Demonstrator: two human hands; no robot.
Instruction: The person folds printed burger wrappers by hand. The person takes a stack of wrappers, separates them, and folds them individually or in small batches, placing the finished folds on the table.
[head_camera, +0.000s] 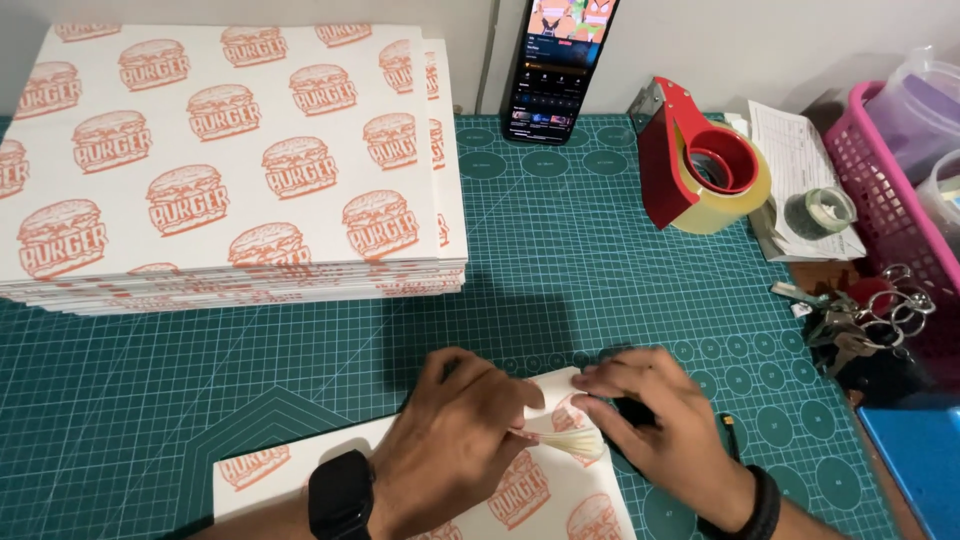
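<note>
Both hands press on a printed paper sheet (520, 490) lying on the green worktop (600, 260). The left hand (455, 440) pins it with fingers curled; the right hand (655, 415) pinches a folded corner (575, 440), below the sheet stack (220, 150)

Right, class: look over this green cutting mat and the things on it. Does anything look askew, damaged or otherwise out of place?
Little stands out. The white printed sheet under the left hand and right hand lies askew to the green cutting mat grid, unlike the squared stack of printed sheets. A phone leans against the wall.
</note>
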